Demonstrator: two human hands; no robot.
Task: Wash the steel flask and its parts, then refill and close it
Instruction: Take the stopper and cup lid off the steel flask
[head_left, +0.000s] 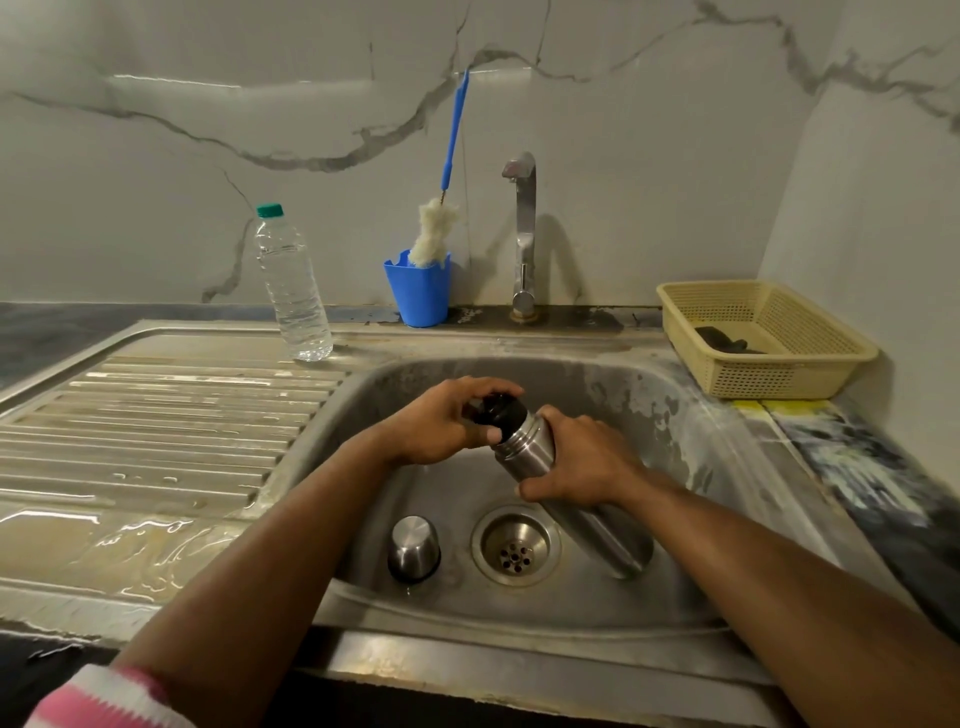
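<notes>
Gripping the tilted cylindrical steel flask (524, 447) around its body over the stainless sink basin (675, 415), the right hand (582, 462) steadies it. The left hand (441, 421) curls its fingers round the flask's black plastic stopper (498, 410). A small steel cup-lid (414, 548) stands upside down beside the drain (515, 545).

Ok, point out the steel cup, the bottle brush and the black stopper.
steel cup (414, 545): head view, on its upturned base.
bottle brush (434, 228): head view, on its white bristle head.
black stopper (501, 410): head view, on its side.
</notes>
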